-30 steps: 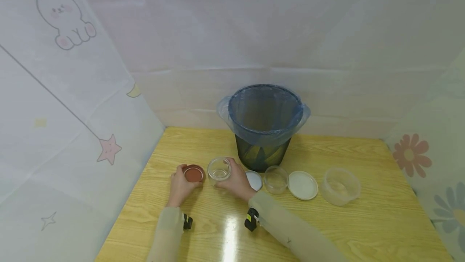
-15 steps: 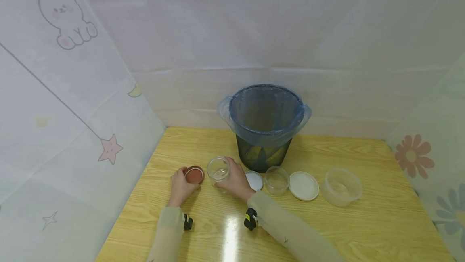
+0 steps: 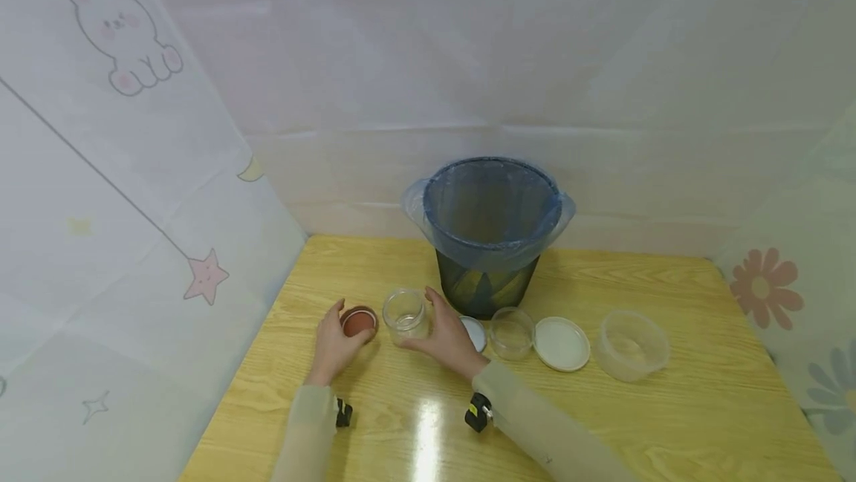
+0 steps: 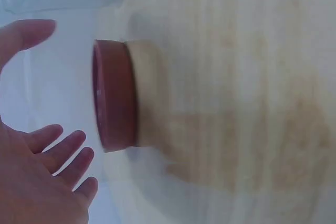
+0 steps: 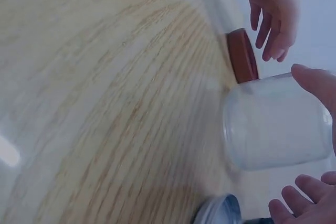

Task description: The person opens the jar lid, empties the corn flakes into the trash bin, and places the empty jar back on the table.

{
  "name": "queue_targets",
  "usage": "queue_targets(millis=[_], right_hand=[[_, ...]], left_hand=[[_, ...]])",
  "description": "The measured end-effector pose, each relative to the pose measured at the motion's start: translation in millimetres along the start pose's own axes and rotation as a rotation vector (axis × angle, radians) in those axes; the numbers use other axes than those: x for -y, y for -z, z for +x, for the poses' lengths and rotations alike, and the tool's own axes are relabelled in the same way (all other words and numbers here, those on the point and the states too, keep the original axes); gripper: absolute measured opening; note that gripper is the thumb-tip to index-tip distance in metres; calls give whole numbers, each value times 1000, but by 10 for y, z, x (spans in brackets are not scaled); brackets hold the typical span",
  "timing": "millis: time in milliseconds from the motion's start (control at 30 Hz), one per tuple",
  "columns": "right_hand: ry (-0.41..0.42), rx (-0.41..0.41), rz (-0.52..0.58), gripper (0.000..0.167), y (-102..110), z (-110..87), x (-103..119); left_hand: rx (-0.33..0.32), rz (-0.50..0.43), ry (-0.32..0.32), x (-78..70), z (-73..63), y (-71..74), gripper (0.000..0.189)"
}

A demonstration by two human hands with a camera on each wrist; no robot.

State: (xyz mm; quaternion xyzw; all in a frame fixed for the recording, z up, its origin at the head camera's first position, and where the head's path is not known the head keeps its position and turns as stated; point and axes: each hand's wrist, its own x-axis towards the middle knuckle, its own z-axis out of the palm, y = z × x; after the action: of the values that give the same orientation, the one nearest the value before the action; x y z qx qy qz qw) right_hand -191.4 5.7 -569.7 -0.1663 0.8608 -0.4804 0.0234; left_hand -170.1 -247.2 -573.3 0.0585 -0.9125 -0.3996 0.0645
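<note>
A reddish-brown jar lid (image 3: 359, 323) lies hollow side up on the wooden table, to the left of a clear glass jar (image 3: 405, 324) that stands upright. My left hand (image 3: 332, 352) curves around the lid from the left. In the left wrist view its thumb and fingers are spread, with a gap between them and the lid (image 4: 116, 95). At the jar's right side is my right hand (image 3: 449, 339), thumb and fingers spread wide. The right wrist view has the thumb tip at the edge of the jar (image 5: 278, 121) and the other fingers off its side.
Right of my right hand lie a white lid (image 3: 475, 335), a clear round container (image 3: 512, 333), a pale flat lid (image 3: 562, 344) and a larger translucent tub (image 3: 631, 346). Behind them stands a dark bin (image 3: 488, 289) with a blue bag liner. Printed cloth walls (image 3: 374, 96) surround the table.
My right hand has loosened from the glass jar and drawn back to the right. My left hand's fingers have spread away from the brown lid. Jar and lid stay in place.
</note>
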Motion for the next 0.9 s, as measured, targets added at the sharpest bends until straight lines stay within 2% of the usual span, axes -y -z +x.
queue_targets(millis=[100, 300, 367, 533, 633, 733, 900], right_hand=[[29, -21, -2, 108, 157, -89, 42], [129, -73, 14, 69, 562, -255, 226], [177, -89, 36, 58, 721, -325, 326], [354, -150, 58, 44, 1168, -503, 563], [424, -220, 32, 37, 1469, -586, 671], [440, -320, 19, 29, 1763, -656, 705], [420, -503, -22, 29, 2217, -706, 583]], left_hand=[[-13, -39, -40, -104, 5, 71, 87], [-38, -36, -158, -390, 21, 196, 73], [-51, -24, -203, -508, 14, 237, 70], [-103, -5, -356, -827, 18, 355, 64], [-126, 18, -442, -999, 37, 421, 62], [-137, 50, -505, -1134, 74, 470, 60], [-135, 109, -547, -1256, 224, 529, 60]])
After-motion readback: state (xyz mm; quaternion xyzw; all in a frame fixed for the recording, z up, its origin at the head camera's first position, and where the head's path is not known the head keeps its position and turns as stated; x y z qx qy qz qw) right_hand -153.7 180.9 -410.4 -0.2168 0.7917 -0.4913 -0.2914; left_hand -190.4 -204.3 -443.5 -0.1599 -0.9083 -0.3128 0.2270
